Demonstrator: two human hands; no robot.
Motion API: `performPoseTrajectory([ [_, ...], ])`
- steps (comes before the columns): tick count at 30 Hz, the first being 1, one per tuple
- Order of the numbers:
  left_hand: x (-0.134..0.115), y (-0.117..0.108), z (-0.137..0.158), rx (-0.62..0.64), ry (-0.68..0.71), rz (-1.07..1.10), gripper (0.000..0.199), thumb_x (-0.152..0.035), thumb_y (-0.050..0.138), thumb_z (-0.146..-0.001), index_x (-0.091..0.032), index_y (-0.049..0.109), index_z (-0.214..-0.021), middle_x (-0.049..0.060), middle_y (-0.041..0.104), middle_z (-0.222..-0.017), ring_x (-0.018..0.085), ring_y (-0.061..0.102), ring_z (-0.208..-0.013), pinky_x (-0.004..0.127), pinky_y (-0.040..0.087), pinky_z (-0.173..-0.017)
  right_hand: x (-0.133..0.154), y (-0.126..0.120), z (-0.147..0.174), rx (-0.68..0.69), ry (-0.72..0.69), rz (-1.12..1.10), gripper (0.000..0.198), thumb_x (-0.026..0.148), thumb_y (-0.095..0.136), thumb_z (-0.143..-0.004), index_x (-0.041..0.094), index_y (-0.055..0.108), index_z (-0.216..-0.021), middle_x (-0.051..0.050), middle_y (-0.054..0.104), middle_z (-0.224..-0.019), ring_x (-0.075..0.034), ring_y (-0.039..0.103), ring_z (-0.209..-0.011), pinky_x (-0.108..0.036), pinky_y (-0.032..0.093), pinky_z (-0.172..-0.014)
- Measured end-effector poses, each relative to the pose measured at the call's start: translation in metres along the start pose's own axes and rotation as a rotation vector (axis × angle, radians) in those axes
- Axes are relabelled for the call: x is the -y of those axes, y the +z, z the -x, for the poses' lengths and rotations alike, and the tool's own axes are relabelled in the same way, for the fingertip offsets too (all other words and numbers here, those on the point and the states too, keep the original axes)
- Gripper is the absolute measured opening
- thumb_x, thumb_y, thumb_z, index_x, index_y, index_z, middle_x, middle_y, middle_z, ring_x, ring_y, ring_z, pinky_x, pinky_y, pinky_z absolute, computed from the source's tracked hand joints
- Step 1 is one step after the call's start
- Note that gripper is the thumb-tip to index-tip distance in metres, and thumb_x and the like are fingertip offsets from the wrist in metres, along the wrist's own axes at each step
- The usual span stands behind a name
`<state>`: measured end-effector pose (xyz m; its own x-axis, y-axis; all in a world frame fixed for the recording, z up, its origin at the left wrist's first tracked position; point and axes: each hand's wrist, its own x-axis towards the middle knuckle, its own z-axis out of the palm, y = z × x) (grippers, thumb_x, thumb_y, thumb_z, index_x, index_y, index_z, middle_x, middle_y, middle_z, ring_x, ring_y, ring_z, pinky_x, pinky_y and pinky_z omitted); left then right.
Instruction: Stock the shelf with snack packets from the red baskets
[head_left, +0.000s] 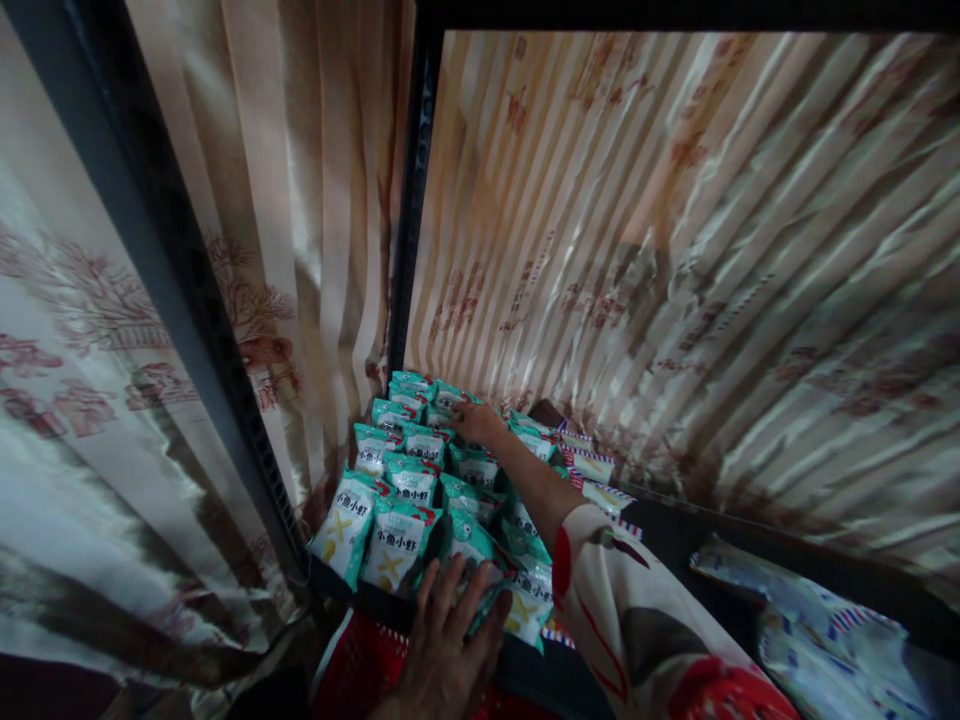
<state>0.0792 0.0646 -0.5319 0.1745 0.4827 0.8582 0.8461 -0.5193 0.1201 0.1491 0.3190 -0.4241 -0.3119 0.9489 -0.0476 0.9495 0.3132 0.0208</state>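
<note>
Rows of glossy teal-and-white plastic snack bags [397,540], printed with dark characters, stand packed in the head view on a dark metal shelf [667,520], running forward from the foot of a tall black metal corner post [415,190], which serves as landmark here. The right hand [480,424], reaching out of a cream sleeve with red and dark print [615,590], is at the far part of the block, just right of the post's foot and nearer to it than the left. Its fingers bend down at a teal bag in the back rows [439,422], which lies on the post side of the fingertips; whether they pinch it or only touch it, I cannot tell. The left hand [454,635] is well forward of the post, at the shelf's front edge, palm down with fingers apart and not clenched, overlapping a teal bag in the front row [466,538]. That bag lies straight ahead of the left hand, toward the post, its long axis sloping from the front edge up and back; how firmly the fingers press on it is not clear. Right of the post, beyond the right forearm, are white bags with red-and-blue striped edges [592,465], and farther right lie shiny pale plastic packages [825,620]. A red plastic basket [352,660] sits below the shelf edge, forward of the post. Pleated beige curtains with reddish print [600,230] hang behind the post and on its left.
</note>
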Motion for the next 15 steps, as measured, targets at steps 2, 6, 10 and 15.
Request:
performPoseTrajectory([
  [2,0.002,0.001,-0.001,-0.008,-0.002,-0.007,0.04,-0.027,0.063,-0.079,-0.027,0.059,-0.119,-0.001,0.032,-0.147,0.026,0.033,-0.132,0.044,0.018,-0.113,0.003,0.0,0.0,0.002,-0.01,-0.011,0.035,0.036,0.05,-0.086,0.025,0.059,-0.117,-0.004,0.067,-0.111,-0.019,0.062,-0.103,-0.028,0.045,-0.086],
  [6,0.004,0.002,-0.001,-0.017,0.015,-0.026,0.037,-0.028,0.061,-0.081,-0.028,0.059,-0.118,-0.001,0.03,-0.149,0.026,0.031,-0.133,0.043,0.021,-0.112,0.003,-0.002,0.002,-0.02,0.044,0.001,0.039,0.043,0.048,-0.085,0.019,0.061,-0.114,-0.012,0.066,-0.112,-0.027,0.057,-0.11,-0.039,0.043,-0.091],
  [10,0.004,0.007,0.001,0.011,0.037,-0.046,0.034,-0.027,0.057,-0.084,-0.03,0.059,-0.118,-0.003,0.03,-0.149,0.026,0.031,-0.133,0.045,0.022,-0.111,0.002,-0.004,0.003,-0.005,0.083,0.011,0.051,0.054,0.054,-0.079,0.015,0.063,-0.111,-0.018,0.065,-0.111,-0.034,0.056,-0.11,-0.046,0.043,-0.088],
  [15,0.007,0.012,0.003,0.013,0.054,-0.034,0.029,-0.026,0.053,-0.086,-0.027,0.061,-0.114,-0.004,0.033,-0.147,0.027,0.032,-0.132,0.046,0.02,-0.111,0.001,-0.003,0.001,-0.003,0.028,-0.034,0.041,0.046,0.056,-0.081,0.023,0.06,-0.115,-0.008,0.067,-0.11,-0.023,0.061,-0.104,-0.032,0.046,-0.086],
])
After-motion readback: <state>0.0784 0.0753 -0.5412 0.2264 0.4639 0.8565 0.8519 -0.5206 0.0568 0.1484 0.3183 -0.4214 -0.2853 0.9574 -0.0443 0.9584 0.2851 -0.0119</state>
